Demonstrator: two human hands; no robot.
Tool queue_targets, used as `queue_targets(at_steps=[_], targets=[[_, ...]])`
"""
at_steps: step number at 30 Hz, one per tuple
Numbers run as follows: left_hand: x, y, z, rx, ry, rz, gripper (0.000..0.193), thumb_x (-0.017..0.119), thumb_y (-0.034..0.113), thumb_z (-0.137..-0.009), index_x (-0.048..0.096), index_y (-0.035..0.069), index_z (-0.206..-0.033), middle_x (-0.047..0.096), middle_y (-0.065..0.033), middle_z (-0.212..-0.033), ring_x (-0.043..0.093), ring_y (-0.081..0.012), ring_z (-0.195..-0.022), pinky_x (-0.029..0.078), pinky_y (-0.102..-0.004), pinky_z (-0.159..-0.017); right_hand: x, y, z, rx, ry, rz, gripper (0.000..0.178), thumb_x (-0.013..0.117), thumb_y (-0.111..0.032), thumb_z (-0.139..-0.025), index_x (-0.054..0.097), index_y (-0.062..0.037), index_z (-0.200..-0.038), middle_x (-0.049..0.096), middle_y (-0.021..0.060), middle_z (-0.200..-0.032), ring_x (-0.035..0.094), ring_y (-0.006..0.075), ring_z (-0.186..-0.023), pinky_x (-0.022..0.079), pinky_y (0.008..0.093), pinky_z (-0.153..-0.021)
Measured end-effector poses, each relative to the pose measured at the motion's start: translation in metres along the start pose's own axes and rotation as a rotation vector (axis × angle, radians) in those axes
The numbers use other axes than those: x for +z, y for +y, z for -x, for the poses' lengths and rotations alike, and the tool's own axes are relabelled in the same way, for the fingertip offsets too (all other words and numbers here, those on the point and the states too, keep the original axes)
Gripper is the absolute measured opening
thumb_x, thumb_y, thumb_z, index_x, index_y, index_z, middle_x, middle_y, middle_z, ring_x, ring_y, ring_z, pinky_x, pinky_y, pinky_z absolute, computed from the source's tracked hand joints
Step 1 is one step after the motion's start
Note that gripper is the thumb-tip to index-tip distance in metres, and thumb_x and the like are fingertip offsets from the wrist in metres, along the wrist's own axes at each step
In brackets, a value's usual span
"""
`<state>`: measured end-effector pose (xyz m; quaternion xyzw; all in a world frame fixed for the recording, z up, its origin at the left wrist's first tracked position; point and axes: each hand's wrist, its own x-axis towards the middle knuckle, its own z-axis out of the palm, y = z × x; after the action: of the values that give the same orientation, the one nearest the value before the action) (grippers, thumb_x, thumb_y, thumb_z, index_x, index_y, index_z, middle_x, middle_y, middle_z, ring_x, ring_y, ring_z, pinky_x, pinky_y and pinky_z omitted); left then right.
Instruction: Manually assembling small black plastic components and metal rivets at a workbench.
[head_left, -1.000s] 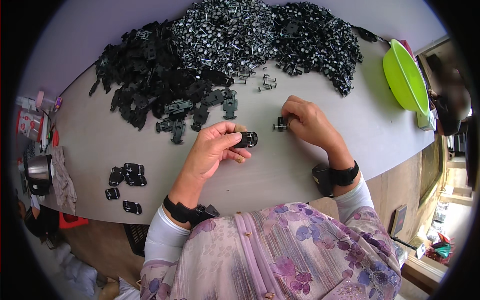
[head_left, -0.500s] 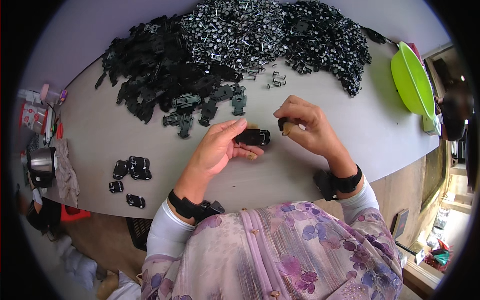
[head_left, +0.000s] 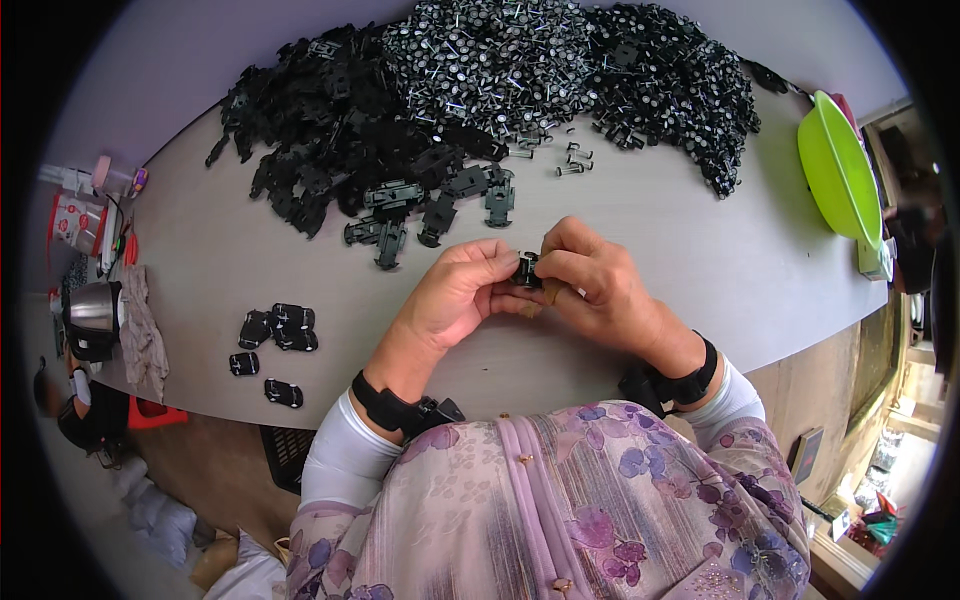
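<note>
Two hands meet over the middle of our grey table [head_left: 700, 260], just beyond our flowered purple blouse [head_left: 600, 510] and the black bands on both wrists. Our left hand [head_left: 455, 295] curls its fingers around a small black plastic part [head_left: 525, 270], and our right hand [head_left: 595, 280] pinches the same part from the other side, thumb and fingertips pressed to it. The part sits above the tabletop between the two hands, mostly covered by our fingers, so we cannot tell its full shape.

To our left, near the table's front edge, lie a few finished black toy car bodies [head_left: 278, 328], set apart from everything else. Just past our hands rest several loose dark chassis pieces [head_left: 420, 210]. Farther back spreads a broad heap of black plastic shells [head_left: 320, 140], touching a second heap of small wheel-and-axle parts [head_left: 500, 60] with pale hubs, and a third dark heap [head_left: 680, 90] to the right. A few stray axles [head_left: 570, 160] lie beside them.

At the far right stands a lime green bowl [head_left: 835, 170]. At the far left edge we see a metal pot [head_left: 92, 315] and a crumpled cloth [head_left: 140, 330].
</note>
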<state>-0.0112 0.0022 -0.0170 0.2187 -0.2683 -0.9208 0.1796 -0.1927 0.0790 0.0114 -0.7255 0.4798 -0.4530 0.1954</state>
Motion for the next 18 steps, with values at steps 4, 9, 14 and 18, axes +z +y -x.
queue_targets(at_steps=[4, 9, 14, 18], targets=[[0.001, -0.001, 0.003, 0.042, -0.010, -0.093, 0.018, 0.050, 0.015, -0.097, 0.058, 0.001, -0.089, 0.065, -0.0119, -0.090, 0.069, -0.0238, -0.084, 0.059, -0.0344, -0.073, -0.002, -0.008, -0.003, -0.013, -0.088, 0.048, 0.011, 0.063, 0.007, -0.068, 0.057, -0.0002, -0.074, 0.052, 0.0117, -0.078, 0.056, 0.0305, -0.060, 0.047, 0.0389, -0.055], [0.009, -0.002, 0.013, 0.111, 0.062, -0.253, 0.016, 0.055, 0.014, -0.094, 0.057, 0.002, -0.083, 0.063, -0.0084, -0.084, 0.067, -0.0187, -0.078, 0.058, -0.0316, -0.072, 0.000, -0.010, -0.003, -0.026, -0.145, 0.047, 0.013, 0.063, 0.006, -0.069, 0.056, -0.0011, -0.076, 0.050, 0.0114, -0.078, 0.057, 0.0309, -0.062, 0.048, 0.0390, -0.055], [0.016, -0.004, 0.029, 0.157, 0.155, -0.381, 0.014, 0.066, 0.004, -0.085, 0.054, 0.004, -0.077, 0.059, -0.0042, -0.073, 0.060, -0.0120, -0.062, 0.052, -0.0251, -0.058, 0.013, -0.017, 0.000, -0.046, -0.157, -0.098, 0.017, 0.062, 0.004, -0.071, 0.053, -0.0035, -0.082, 0.051, 0.0122, -0.079, 0.059, 0.0327, -0.067, 0.048, 0.0395, -0.057], [0.005, -0.001, 0.059, 0.248, 0.407, -0.534, 0.023, 0.068, -0.001, -0.074, 0.047, 0.007, -0.070, 0.058, -0.0043, -0.069, 0.054, -0.0083, -0.053, 0.042, -0.0213, -0.044, -0.001, -0.005, -0.014, 0.092, -0.374, -0.270, 0.015, 0.064, 0.000, -0.075, 0.054, -0.0010, -0.086, 0.054, 0.0123, -0.084, 0.060, 0.0303, -0.069, 0.049, 0.0386, -0.060]])
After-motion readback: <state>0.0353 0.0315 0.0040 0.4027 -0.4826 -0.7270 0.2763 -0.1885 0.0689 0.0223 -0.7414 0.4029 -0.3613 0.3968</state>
